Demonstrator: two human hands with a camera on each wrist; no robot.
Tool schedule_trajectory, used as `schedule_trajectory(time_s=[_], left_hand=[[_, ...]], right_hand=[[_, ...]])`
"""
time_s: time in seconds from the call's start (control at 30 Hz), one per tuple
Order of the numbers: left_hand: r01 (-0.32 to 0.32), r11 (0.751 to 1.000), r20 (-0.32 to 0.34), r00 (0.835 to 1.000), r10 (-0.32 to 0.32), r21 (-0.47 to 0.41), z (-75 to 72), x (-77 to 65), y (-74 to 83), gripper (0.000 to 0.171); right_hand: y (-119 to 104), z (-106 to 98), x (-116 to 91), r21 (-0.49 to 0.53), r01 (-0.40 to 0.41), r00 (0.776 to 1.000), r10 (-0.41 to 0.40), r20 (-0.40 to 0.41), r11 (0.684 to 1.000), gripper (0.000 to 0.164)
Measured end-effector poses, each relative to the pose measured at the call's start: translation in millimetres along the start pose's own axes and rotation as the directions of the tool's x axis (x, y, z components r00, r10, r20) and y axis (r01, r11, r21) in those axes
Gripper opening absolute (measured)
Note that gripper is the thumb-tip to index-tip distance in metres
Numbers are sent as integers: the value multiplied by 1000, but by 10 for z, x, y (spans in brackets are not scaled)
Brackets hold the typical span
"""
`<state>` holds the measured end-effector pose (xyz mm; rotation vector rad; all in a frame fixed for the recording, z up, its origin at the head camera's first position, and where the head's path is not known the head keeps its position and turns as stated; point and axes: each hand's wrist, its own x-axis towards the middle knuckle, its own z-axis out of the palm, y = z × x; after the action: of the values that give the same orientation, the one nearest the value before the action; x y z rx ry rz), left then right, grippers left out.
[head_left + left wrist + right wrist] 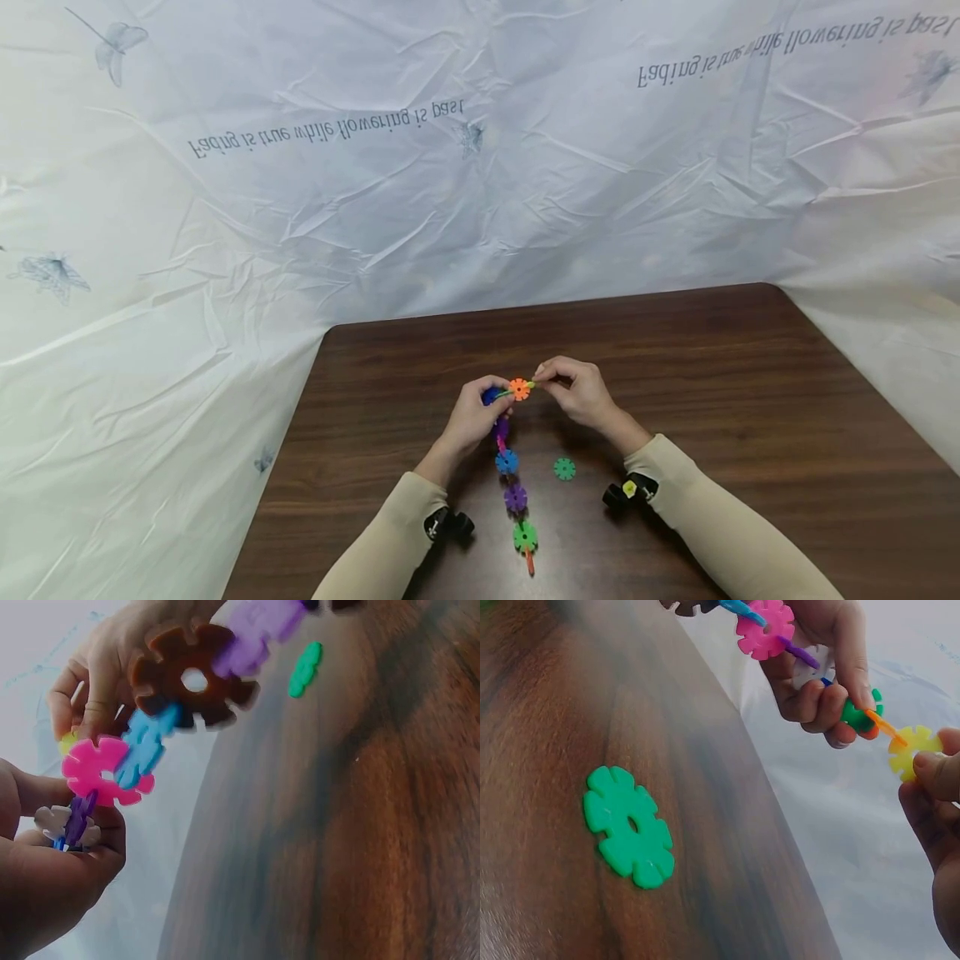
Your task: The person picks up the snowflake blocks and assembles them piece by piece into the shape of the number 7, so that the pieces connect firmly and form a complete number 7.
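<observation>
A chain of slotted plastic snowflake discs hangs from my left hand (471,415), which pinches it near its upper end by a green disc (853,715). An orange disc (515,385) sticks out of that green one. With thumb and fingers my right hand (583,393) pinches a yellow disc (910,747) against the orange disc's edge; how deep it sits in the slot I cannot tell. Below the left hand the chain runs through pink (88,766), light blue (138,750) and brown (154,675) discs. Fingers partly hide the white disc (51,820).
A loose green disc (565,469) lies flat on the dark wooden table (712,400), right of the chain. The chain's lower part, with blue, purple (515,505) and bright green (525,543) discs, trails toward the near edge. White printed sheeting (450,208) hangs behind the table.
</observation>
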<state>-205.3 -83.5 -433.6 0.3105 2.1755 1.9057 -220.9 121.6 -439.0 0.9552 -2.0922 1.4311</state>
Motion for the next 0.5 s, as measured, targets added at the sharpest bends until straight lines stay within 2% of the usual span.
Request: schedule_trajectory(time_s=[0.33,0.5], left_hand=[[19,1000,-11,1000,-19,8,1,-9,4,16],[4,1000,3,1000,-4,0,-7,-18,-8,23]], right_hand=[[-13,-12,7,-19,8,999,-8,31,1000,18],[-23,-33,10,-23,2,998,-1,60,1000,16]])
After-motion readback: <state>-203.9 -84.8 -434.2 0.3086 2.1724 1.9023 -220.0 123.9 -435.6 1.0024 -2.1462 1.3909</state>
